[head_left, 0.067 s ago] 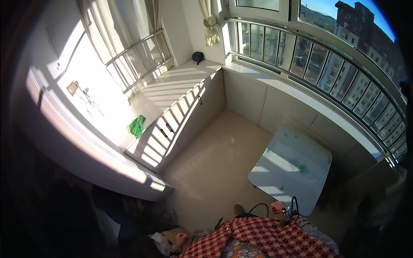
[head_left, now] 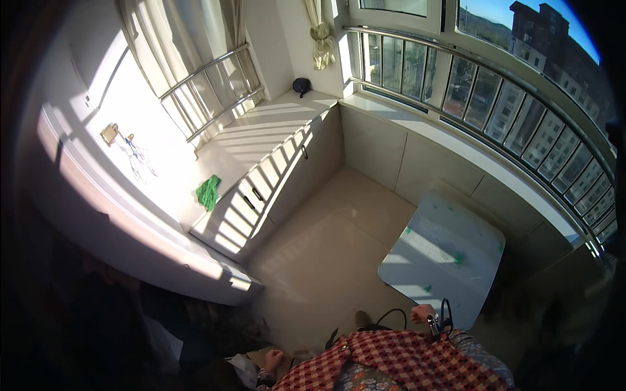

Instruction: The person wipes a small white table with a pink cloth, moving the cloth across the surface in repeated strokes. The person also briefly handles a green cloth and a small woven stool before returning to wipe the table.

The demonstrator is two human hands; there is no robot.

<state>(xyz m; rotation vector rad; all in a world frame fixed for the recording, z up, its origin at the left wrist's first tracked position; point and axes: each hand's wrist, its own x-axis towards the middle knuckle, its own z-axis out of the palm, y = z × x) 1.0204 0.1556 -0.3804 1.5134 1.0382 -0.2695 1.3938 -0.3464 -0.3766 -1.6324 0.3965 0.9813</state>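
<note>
My right grip (head_left: 422, 313) hangs in front of me with its fingers looking curled in; it is too small in view for me to tell whether they close fully or hold anything. Nearest to it is the pale desk (head_left: 450, 293), its near corner just beside this grip, the rest stretching away ahead and rightward. Green patches (head_left: 459, 259) mark its top, farther out from the grip. A dark device (head_left: 433, 325) sits at my wrist, just right of the grip, with a black cable looping there.

My left grip (head_left: 274, 358) is low, well apart from the desk; I cannot tell how its fingers stand. A pale bag (head_left: 244, 370) lies just left of it. Well ahead and leftward, a green cloth (head_left: 208, 193) rests on the ledge (head_left: 225, 151).
</note>
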